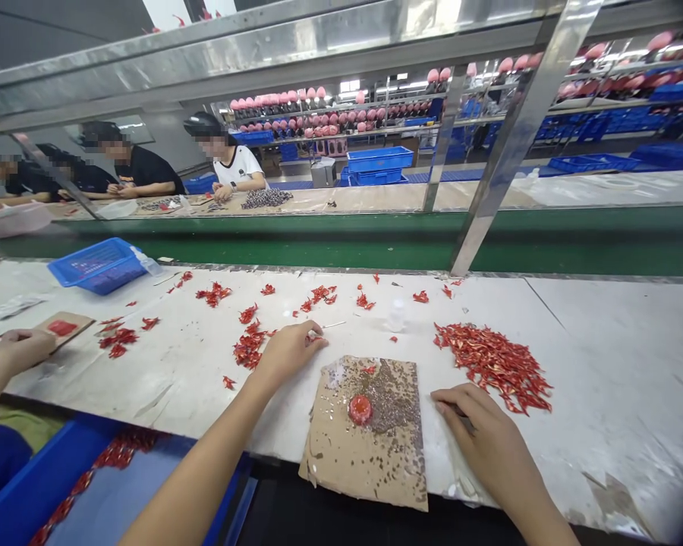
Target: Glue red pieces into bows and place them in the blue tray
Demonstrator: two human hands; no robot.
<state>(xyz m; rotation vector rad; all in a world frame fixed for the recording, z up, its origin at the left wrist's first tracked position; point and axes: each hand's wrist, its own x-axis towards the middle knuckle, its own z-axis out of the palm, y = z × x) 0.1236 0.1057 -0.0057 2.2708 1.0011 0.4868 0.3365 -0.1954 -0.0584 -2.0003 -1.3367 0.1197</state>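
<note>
My left hand (290, 350) rests above the white worktop with thumb and fingers closed together; what lies in the pinch is too small to name. A thin pale stick (334, 324) lies just past its fingertips. My right hand (483, 428) is at the right of a cardboard piece (364, 462), its thumb and index finger brought together, their contents hidden. On the speckled cardboard sits a small round red cup (360, 409) with orange-red inside. Beyond my right hand is a big pile of glossy red pointed pieces (495, 360). More red pieces (249, 345) lie beside my left forearm.
A small clear bottle (397, 315) stands behind the cardboard. At left, a co-worker's hand (26, 349) holds another cardboard piece (71, 330), near a blue basket (99, 265). A slanted metal post (512, 144) rises at the worktop's far edge. People sit across the green belt (319, 244).
</note>
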